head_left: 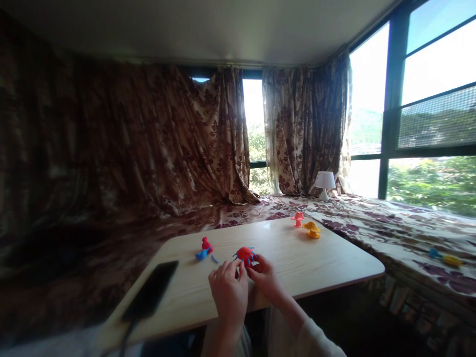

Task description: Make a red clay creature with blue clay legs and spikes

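Note:
A red rounded toy with thin blue prongs point(246, 254) is held between my two hands, just above the near half of the table. My left hand point(229, 285) has its fingers curled, thumb and fingertips pinching the toy's near left side. From the right, my right hand point(266, 278) grips the toy with its fingers bent around the near right edge. Its underside is hidden by my fingers. A small curved blue piece point(214, 259) lies on the tabletop left of the toy. Beside it are a blue figure point(202, 255) and a pinkish-red figure point(207, 244), close together.
A black phone-like slab point(151, 290) with a cable lies on the left of the wooden table point(327, 267). Pink point(298, 219) and yellow point(312, 229) figures stand at the back right. Beyond are a white lamp point(325, 184) and a blue-and-yellow object point(446, 258) on floral cloth.

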`<state>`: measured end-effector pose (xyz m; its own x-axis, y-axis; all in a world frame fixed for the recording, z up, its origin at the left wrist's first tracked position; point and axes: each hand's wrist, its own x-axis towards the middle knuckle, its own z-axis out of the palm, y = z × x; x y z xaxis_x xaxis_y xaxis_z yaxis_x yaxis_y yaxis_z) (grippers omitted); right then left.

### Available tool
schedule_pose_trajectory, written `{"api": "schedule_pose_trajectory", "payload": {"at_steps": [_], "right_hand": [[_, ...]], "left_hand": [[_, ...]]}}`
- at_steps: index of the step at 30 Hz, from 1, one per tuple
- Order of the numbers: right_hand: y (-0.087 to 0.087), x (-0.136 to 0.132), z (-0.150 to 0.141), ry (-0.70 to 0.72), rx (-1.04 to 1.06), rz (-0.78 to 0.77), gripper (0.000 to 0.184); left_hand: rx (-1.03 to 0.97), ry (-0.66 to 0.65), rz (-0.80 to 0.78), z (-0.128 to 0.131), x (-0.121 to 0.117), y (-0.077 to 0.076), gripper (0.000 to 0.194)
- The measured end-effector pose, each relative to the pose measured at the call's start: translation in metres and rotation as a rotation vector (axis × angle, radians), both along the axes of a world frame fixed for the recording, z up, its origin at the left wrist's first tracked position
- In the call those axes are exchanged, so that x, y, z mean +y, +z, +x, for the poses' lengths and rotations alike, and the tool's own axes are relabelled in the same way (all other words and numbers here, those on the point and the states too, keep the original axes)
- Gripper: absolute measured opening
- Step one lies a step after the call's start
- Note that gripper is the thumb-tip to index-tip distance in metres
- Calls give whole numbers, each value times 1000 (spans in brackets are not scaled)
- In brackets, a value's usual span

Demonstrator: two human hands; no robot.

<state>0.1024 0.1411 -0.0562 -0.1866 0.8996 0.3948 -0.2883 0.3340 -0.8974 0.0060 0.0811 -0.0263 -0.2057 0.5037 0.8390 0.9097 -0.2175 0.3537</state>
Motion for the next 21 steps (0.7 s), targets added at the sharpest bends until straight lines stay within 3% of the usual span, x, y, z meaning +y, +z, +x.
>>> {"api": "schedule_pose_trajectory", "payload": {"at_steps": [7,15,21], "right_hand": [[1,0,0,-56,-14,9,31],[4,-3,2,-56,-6,-3,28],[1,-2,2,-9,29,-43,28]], "left_hand": [[51,28,38,-1,-1,-2,14],[21,-27,10,4,-21,-6,18],[-2,-91,-25,13,-18,-4,18]]}}
